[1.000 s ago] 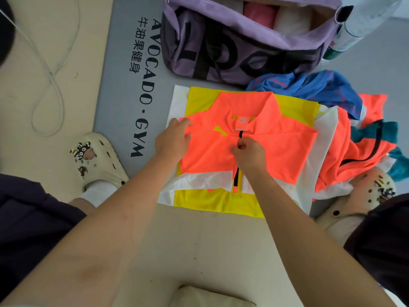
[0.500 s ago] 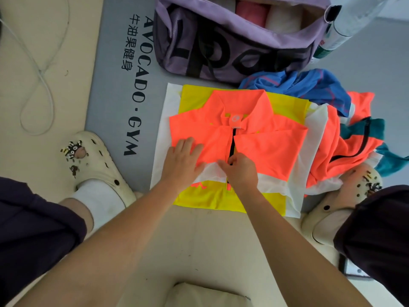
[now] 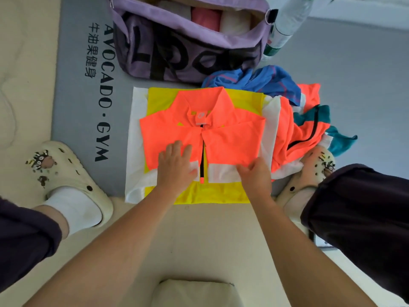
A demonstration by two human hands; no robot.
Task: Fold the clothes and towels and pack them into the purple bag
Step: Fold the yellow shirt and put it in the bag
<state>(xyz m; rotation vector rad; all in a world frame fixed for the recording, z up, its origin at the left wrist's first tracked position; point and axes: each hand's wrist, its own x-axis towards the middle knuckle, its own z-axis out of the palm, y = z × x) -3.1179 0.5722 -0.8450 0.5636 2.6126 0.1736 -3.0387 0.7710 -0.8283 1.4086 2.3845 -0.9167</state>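
An orange, white and yellow zip jacket (image 3: 230, 142) lies flat on the floor, sleeves folded in over the front. My left hand (image 3: 176, 167) presses flat on its lower left panel beside the black zipper. My right hand (image 3: 254, 176) rests with spread fingers on the lower right panel at the white band. The purple bag (image 3: 177, 43) stands open beyond the jacket, with pink and white folded items inside. A heap of unfolded clothes (image 3: 305, 129), orange, blue and teal, lies to the right of the jacket.
A grey gym mat (image 3: 75, 89) with black lettering lies under the bag and jacket. My feet in cream clogs (image 3: 73, 176) flank the jacket on both sides. A plastic bottle (image 3: 285, 25) stands right of the bag. A white cord lies at far left.
My left hand slid from the jacket's left shoulder down to its lower front. My right hand left the zipper and moved right, onto the lower right panel.
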